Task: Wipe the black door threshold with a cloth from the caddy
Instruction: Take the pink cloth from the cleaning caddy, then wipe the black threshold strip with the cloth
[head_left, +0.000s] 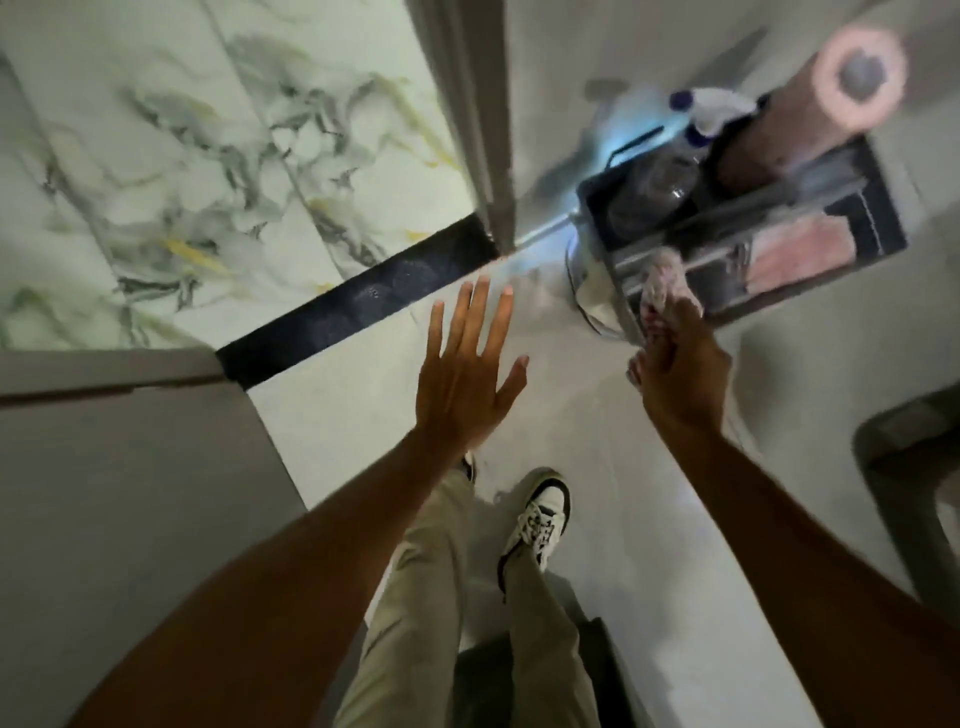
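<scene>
Right hand (675, 369) is clenched on a pinkish cloth (662, 286) just at the caddy (883, 208) rim; left hand (467, 374) is spread flat, holding nothing, near the black threshold (358, 306). Cloth looks soft, light & floppy, prob best bunched in the palm w/ a flat pad underneath for wiping. Threshold is a rigid strip set in the floor (363, 415), so firm pressure should be OK.

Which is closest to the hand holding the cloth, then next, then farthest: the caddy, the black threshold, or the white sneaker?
From the right hand, gripping the cloth:
1. Caddy, just ahead, right beside it.
2. White sneaker, below and left.
3. Black threshold, left, past the open left hand.
</scene>
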